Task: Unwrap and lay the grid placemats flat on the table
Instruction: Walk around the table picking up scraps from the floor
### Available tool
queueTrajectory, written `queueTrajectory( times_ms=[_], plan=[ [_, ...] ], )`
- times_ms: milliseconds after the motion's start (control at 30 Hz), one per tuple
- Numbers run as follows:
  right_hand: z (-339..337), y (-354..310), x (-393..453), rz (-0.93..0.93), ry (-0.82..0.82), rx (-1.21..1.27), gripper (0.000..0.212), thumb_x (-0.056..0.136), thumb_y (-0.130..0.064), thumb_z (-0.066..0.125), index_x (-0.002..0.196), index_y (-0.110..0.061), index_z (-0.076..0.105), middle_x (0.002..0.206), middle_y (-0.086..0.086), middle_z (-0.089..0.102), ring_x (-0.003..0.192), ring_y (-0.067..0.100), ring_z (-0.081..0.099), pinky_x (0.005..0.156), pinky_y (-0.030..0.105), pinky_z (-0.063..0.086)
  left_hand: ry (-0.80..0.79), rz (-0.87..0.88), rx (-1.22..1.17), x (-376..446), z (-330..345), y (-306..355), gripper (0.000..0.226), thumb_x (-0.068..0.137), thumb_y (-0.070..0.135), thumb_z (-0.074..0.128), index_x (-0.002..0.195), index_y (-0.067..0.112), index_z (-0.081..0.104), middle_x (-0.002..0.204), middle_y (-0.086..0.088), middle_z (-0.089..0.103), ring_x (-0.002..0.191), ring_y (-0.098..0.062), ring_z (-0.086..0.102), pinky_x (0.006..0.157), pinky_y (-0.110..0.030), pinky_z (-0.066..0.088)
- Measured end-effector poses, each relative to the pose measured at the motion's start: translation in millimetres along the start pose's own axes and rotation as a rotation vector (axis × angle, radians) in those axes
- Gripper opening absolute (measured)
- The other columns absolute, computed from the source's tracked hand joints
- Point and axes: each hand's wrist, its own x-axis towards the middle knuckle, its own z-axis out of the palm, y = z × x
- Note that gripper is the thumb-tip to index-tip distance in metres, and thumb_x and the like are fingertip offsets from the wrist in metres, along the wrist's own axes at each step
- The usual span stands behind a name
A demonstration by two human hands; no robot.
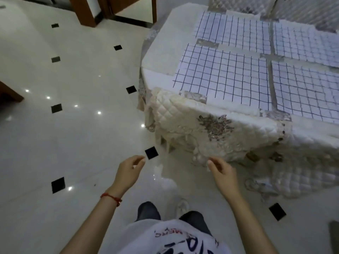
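Left hand (130, 168) & right hand (221, 171), lower centre: fingers loosely curled, holding nothing, clear of table (157, 59). Four grid placemats (223, 77) lie flat upper right, 2×2, long axes running toward right edge. Risk: snagging the hanging tablecloth (183, 125) would likely drag mats askew.

Home dining room: quilted tablecloth (185, 114), glossy tiled floor (73, 125), wooden doorframe (82, 11).

bright, even indoor light from overhead. small white glints of ceiling lamps mirrored on the glossy floor (73, 107) at left. soft, faint shadows. slightly smeared and soft all over, blurrier toward the far right. wide-angle bending at the edges.
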Motion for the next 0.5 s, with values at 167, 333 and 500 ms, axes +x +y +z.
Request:
queueTrajectory(
  times_ms=[167,333,500],
  plan=[
    [62.4,57.9,-37.1,0.331,-0.062,0.005,0.02,0.093,-0.013,0.05,0.102,-0.003,0.064,0.092,0.005,0.062,0.089,0.021,0.057,0.08,0.026,0.04,-0.227,-0.129,0.139,2.4,-7.8,-75.0,0.031,0.094,0.024,0.048,0.112,0.004,0.063,0.116,-0.011,0.065,0.105,-0.023,0.058,0.083,-0.02,0.038],
    [112.7,88.6,-87.2,0.59,-0.051,0.075,0.02,0.092,-0.01,0.05,0.103,-0.001,0.063,0.092,0.01,0.061,0.084,0.027,0.058,0.081,0.034,0.047,-0.457,-0.227,0.277,-0.1,-13.7,-137.8,0.031,0.095,0.026,0.046,0.075,0.008,0.061,0.079,-0.005,0.059,0.076,-0.015,0.052,0.068,-0.021,0.035],
    [130.1,111.1,-143.0,0.842,0.047,0.274,0.018,0.092,-0.012,0.05,0.101,-0.002,0.061,0.077,0.003,0.059,0.066,0.019,0.055,0.058,0.023,0.041,-0.61,-0.272,0.406,-8.9,-12.7,-174.2,0.039,0.095,0.028,0.045,0.058,0.016,0.046,0.08,-0.008,0.057,0.079,-0.019,0.053,0.07,-0.023,0.037]
  ],
)
